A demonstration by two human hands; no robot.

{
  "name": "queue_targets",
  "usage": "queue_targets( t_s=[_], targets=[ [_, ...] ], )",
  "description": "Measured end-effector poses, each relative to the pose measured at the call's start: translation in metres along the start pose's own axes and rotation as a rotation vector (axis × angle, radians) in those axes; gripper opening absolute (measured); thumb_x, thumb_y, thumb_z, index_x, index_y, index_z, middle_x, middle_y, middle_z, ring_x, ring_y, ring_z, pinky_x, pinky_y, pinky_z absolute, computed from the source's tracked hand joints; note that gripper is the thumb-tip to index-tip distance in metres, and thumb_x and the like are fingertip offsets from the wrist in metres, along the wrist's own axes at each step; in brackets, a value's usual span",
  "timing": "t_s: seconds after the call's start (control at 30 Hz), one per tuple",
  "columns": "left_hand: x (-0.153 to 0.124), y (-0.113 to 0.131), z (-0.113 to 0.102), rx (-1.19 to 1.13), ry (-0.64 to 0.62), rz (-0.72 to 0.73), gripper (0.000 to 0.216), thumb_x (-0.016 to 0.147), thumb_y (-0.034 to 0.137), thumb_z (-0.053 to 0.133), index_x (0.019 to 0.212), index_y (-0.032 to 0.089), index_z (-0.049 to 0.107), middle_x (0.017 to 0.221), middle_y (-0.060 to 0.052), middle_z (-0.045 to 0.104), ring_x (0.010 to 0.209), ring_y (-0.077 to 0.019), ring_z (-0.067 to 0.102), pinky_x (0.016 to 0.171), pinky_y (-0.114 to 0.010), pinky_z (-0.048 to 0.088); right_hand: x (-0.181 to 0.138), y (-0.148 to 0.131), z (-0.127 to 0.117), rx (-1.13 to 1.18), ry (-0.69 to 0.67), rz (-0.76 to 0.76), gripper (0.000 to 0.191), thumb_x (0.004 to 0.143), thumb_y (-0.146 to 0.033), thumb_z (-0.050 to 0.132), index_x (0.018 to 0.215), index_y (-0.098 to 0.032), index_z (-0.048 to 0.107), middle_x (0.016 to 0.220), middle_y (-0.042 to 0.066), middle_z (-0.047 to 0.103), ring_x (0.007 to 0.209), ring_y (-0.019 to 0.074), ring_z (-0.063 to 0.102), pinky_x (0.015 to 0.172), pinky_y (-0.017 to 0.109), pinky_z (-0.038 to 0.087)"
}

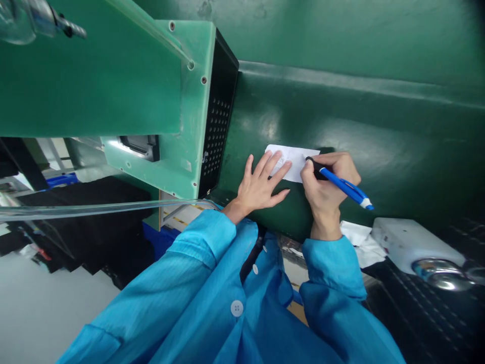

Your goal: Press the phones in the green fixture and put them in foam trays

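A small white slip of paper (296, 161) lies on the dark green tabletop (288, 111), with some faint marks near its left part. My left hand (261, 182) rests on the slip's left side, fingers spread and flat. In my right hand (329, 184) is a blue pen (346, 189) with a black grip, held between thumb and fingers. Its tip is at the right part of the slip, where my fingers hide the exact contact. The pen's back end slants down to the right.
On the left stands a green box-like fixture (170, 167) with a perforated black side (217, 131). Clear tubing (113, 209) runs below it. A white container with a metal part (413, 242) sits at lower right, beside crumpled white paper (359, 242).
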State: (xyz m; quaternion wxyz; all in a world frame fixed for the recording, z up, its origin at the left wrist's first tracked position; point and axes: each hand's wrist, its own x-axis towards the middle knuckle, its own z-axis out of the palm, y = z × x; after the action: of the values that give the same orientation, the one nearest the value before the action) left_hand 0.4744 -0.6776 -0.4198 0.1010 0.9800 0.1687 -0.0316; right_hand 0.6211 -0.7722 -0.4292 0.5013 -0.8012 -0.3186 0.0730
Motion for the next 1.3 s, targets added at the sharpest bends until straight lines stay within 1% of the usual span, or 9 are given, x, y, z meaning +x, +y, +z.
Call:
queue_targets(
  t_s=[0.1, 0.2, 0.33, 0.47, 0.67, 0.87, 0.97, 1.17, 1.3],
  targets=[
    [0.0001, 0.0000, -0.0003, -0.001, -0.031, -0.005, 0.067, 0.093, 0.058, 0.049, 0.149, 0.021, 0.047, 0.155, -0.015, 0.041, 0.145, -0.0344, 0.032, 0.121, -0.057, 0.007, -0.0001, -0.0005, -0.0006, 0.037, 0.005, -0.009, 0.009, 0.086, -0.022, 0.063, 0.083, -0.025, 0.054, 0.079, 0.003, 0.061, 0.073, 0.0230, 0.060, 0.067, 0.039, 0.050],
    [0.0003, -0.0002, -0.0007, 0.001, -0.050, -0.008, 0.068, 0.093, 0.059, 0.049, 0.150, 0.022, 0.046, 0.156, -0.015, 0.040, 0.145, -0.0356, 0.032, 0.121, -0.058, 0.007, 0.0002, -0.0005, -0.0006, 0.016, 0.001, -0.017, 0.009, 0.086, -0.023, 0.062, 0.083, -0.025, 0.054, 0.078, 0.002, 0.061, 0.072, 0.0228, 0.060, 0.066, 0.039, 0.050],
    [0.0000, -0.0004, -0.0003, 0.002, -0.040, -0.007, 0.067, 0.093, 0.059, 0.049, 0.149, 0.022, 0.047, 0.155, -0.016, 0.040, 0.145, -0.0358, 0.033, 0.121, -0.058, 0.007, 0.0014, -0.0008, -0.0001, -0.018, 0.030, -0.022, 0.010, 0.086, -0.025, 0.062, 0.082, -0.025, 0.053, 0.077, 0.002, 0.062, 0.071, 0.0221, 0.061, 0.066, 0.038, 0.050],
    [0.0000, -0.0004, -0.0002, 0.007, -0.010, 0.001, 0.066, 0.093, 0.059, 0.049, 0.148, 0.021, 0.048, 0.155, -0.015, 0.041, 0.145, -0.0342, 0.033, 0.121, -0.057, 0.008, 0.0027, -0.0025, 0.0002, -0.002, 0.036, -0.035, 0.010, 0.085, -0.021, 0.063, 0.082, -0.024, 0.054, 0.077, 0.001, 0.062, 0.071, 0.0214, 0.061, 0.066, 0.037, 0.049],
    [0.0010, 0.0004, -0.0018, 0.007, -0.051, -0.005, 0.068, 0.092, 0.059, 0.050, 0.149, 0.022, 0.047, 0.156, -0.015, 0.040, 0.145, -0.0359, 0.033, 0.121, -0.057, 0.007, 0.0020, -0.0027, -0.0002, 0.023, 0.035, -0.041, 0.011, 0.083, -0.017, 0.064, 0.082, -0.024, 0.055, 0.077, 0.001, 0.061, 0.071, 0.0209, 0.060, 0.065, 0.036, 0.048],
    [0.0007, -0.0004, -0.0004, 0.007, -0.036, -0.010, 0.068, 0.093, 0.059, 0.049, 0.149, 0.021, 0.047, 0.155, -0.016, 0.040, 0.145, -0.0357, 0.033, 0.121, -0.057, 0.007, 0.0000, -0.0012, -0.0004, 0.026, 0.037, -0.018, 0.011, 0.083, -0.017, 0.062, 0.082, -0.024, 0.054, 0.078, 0.002, 0.060, 0.073, 0.0221, 0.058, 0.066, 0.037, 0.048],
    [0.0009, -0.0003, -0.0006, 0.010, -0.025, -0.004, 0.066, 0.093, 0.058, 0.049, 0.148, 0.021, 0.047, 0.155, -0.016, 0.041, 0.145, -0.0354, 0.033, 0.121, -0.057, 0.007, 0.0006, 0.0001, -0.0005, 0.022, 0.036, -0.034, 0.012, 0.083, -0.016, 0.062, 0.082, -0.024, 0.054, 0.078, 0.002, 0.060, 0.072, 0.0213, 0.058, 0.065, 0.036, 0.047],
    [0.0010, 0.0005, -0.0012, 0.006, 0.012, 0.005, 0.065, 0.093, 0.056, 0.050, 0.147, 0.020, 0.049, 0.154, -0.016, 0.042, 0.144, -0.0340, 0.035, 0.121, -0.056, 0.009, 0.0031, 0.0028, 0.0015, 0.148, 0.224, -0.049, 0.009, 0.084, -0.021, 0.065, 0.084, -0.023, 0.057, 0.079, 0.002, 0.061, 0.071, 0.0199, 0.060, 0.063, 0.034, 0.048],
    [0.0003, 0.0004, -0.0008, -0.002, -0.018, -0.005, 0.067, 0.092, 0.056, 0.052, 0.149, 0.020, 0.046, 0.156, -0.016, 0.039, 0.146, -0.0350, 0.033, 0.121, -0.057, 0.007, 0.0050, 0.0038, 0.0037, 0.098, 0.248, -0.058, 0.008, 0.090, -0.028, 0.062, 0.088, -0.023, 0.056, 0.085, 0.003, 0.062, 0.080, 0.0215, 0.062, 0.070, 0.037, 0.051]
  ],
)
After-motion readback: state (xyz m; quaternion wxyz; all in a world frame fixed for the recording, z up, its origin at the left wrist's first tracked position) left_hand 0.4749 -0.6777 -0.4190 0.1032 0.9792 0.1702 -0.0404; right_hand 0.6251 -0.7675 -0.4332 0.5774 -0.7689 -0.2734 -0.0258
